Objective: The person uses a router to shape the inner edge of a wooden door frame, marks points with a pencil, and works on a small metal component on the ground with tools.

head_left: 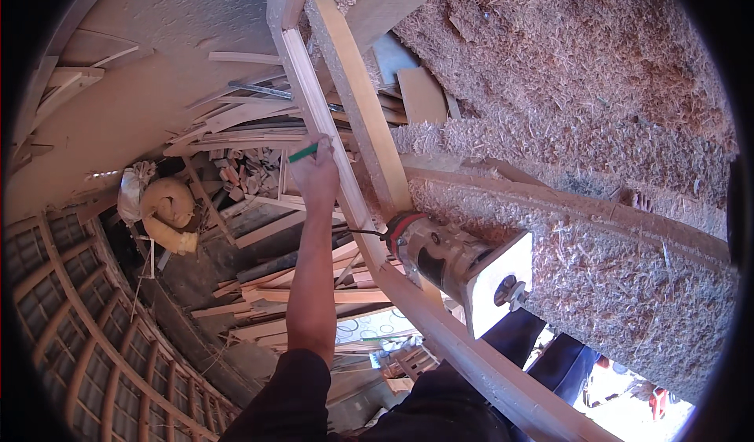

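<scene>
My left hand [316, 177] is closed around a green pencil [303, 153], whose one end sticks out to the left. Its fingers rest by the edge of a long, grooved wooden piece [312, 89] that runs from the top down to the lower right. Just right of this piece, a second pale board [357, 89] slants beside it. Below and to the right of the hand lies a power router [440, 253] on its side, with a white square base plate and a dark cord. My right hand is out of view.
Wood shavings [581, 89] are heaped across the right side, crossed by a curved timber [565, 199]. Loose offcuts and planks [314, 293] lie left and below. A coiled yellow hose [169, 210] sits at the left, near a slatted wooden frame [102, 324].
</scene>
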Motion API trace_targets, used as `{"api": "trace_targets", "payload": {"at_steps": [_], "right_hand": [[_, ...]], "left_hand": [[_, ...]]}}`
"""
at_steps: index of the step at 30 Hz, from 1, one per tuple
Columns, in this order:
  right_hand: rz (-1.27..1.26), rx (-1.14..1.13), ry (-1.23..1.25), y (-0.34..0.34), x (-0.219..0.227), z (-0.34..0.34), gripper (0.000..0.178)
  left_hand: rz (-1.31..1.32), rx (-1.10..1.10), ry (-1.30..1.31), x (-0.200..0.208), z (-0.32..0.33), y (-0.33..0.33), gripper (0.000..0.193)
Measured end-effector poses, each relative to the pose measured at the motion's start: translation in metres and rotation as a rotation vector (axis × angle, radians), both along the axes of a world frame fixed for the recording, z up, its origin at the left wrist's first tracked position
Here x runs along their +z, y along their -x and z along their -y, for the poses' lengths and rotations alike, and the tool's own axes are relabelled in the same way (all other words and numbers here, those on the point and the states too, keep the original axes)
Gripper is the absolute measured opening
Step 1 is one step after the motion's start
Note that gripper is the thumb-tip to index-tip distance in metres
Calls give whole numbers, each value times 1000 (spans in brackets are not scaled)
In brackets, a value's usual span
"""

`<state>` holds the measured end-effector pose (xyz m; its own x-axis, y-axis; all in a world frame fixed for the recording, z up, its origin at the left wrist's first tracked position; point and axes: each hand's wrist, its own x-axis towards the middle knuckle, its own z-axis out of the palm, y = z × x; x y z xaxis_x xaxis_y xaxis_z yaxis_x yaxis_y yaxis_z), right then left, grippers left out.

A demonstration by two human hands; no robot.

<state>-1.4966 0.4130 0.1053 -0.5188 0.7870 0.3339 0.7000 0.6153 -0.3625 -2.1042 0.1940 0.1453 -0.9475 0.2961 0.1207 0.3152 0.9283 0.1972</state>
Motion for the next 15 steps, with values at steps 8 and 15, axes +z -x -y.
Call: {"api": "trace_targets", "payload": {"at_steps": [8,15], "right_hand": [[28,-4,-21,25,5,-7,14],[-35,-2,-80,10,-3,-5,17]], "left_hand": [[-5,51,19,-3,33,-65,13],[6,100,-59,-6,73,-92,11]]}}
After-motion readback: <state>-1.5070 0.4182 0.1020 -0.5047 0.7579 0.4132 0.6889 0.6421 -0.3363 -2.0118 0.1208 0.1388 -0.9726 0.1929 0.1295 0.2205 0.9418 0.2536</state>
